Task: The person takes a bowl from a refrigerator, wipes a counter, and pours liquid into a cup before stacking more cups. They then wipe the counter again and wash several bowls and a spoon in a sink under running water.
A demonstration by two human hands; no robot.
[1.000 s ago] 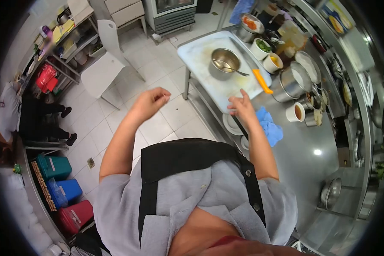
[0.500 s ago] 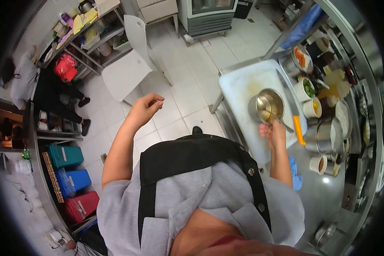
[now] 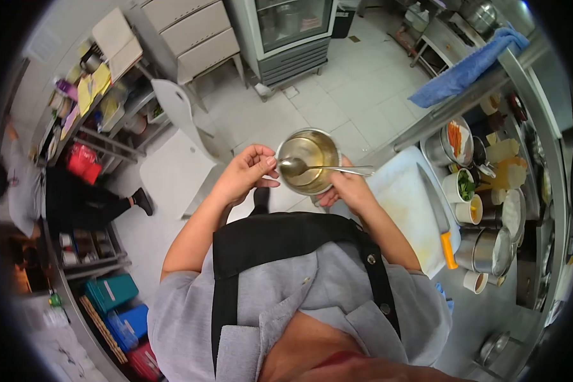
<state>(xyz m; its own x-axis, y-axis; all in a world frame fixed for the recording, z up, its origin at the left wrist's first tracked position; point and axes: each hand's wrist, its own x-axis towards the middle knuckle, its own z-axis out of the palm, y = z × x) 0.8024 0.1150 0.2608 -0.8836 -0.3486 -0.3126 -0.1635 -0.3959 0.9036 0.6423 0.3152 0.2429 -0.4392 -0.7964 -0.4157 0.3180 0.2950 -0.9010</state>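
My right hand (image 3: 350,189) is closed on the side of a round metal pot (image 3: 309,184), which is held up in front of my apron. A little yellowish liquid shows inside the pot. Across its rim lies a metal spoon (image 3: 328,168), bowl over the left part of the pot, with the handle passing by my right thumb. At the pot's left rim is my left hand (image 3: 248,173), fingers curved and apart, fingertips right beside the metal.
On the right, a knife with an orange handle (image 3: 448,249) lies along a white cutting board (image 3: 398,191). Beyond it stand a bowl of green leaves (image 3: 458,185) and several pots. A white chair (image 3: 178,162) is at left; another person (image 3: 76,197) stands at far left.
The pot and spoon have moved left off the cutting board with my right hand. My left hand has moved right to the pot's rim. The view has turned slightly.
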